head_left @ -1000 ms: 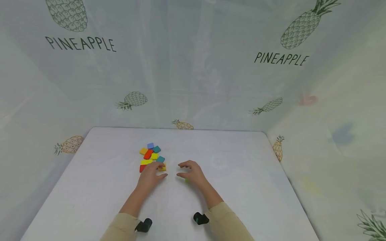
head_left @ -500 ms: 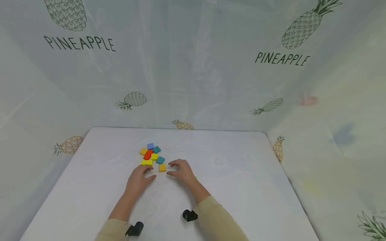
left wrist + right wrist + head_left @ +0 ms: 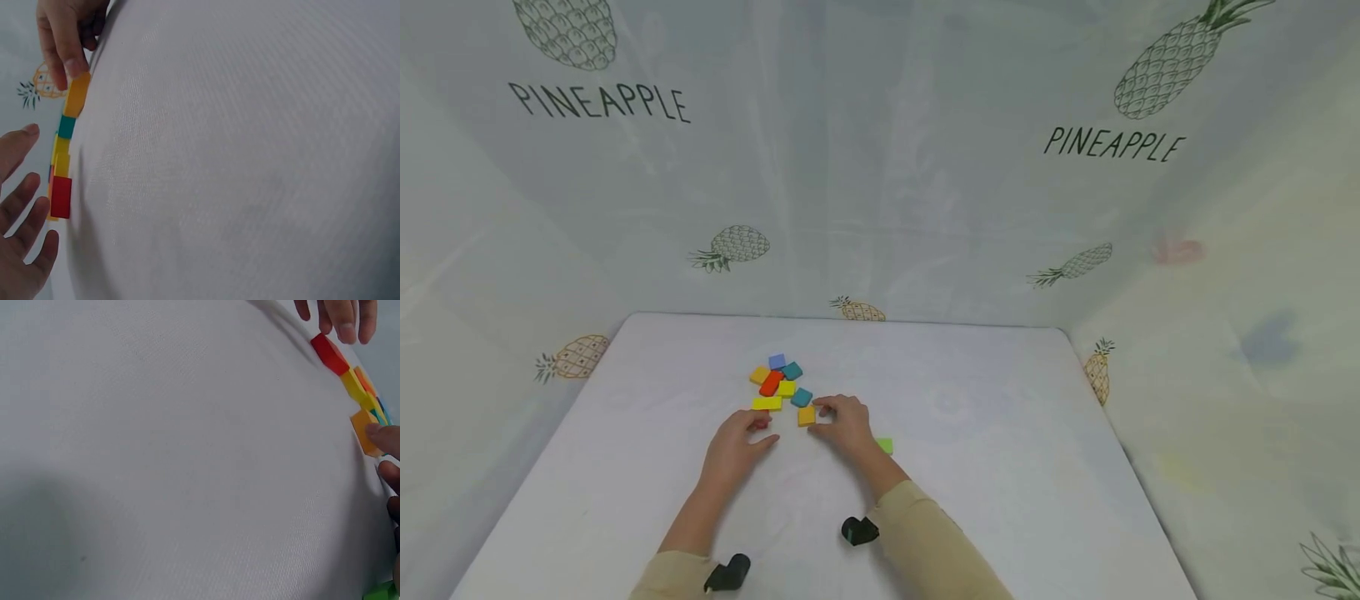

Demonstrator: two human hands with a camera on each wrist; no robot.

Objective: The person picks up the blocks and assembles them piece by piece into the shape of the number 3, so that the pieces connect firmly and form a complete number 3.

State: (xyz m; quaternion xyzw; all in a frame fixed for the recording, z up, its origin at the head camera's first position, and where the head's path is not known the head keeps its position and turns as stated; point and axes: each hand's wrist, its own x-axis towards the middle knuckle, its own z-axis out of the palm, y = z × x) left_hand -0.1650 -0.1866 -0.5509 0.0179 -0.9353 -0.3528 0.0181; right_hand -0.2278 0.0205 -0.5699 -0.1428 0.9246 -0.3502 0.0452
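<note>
Orange block (image 3: 806, 417) pinched by right fingers (image 3: 386, 439) and, near spread left fingers (image 3: 32, 224), red block (image 3: 60, 197) plain only in wrist views.

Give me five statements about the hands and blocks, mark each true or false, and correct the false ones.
1. The right hand touches an orange block. True.
2. The green block lies among the other blocks. False: the green block lies apart, beside the right wrist.
3. In the head view, the left hand partly covers a red block. True.
4. The table is black. False: the table is white.
5. The left hand grips a teal block. False: its fingers are spread, holding none.
</note>
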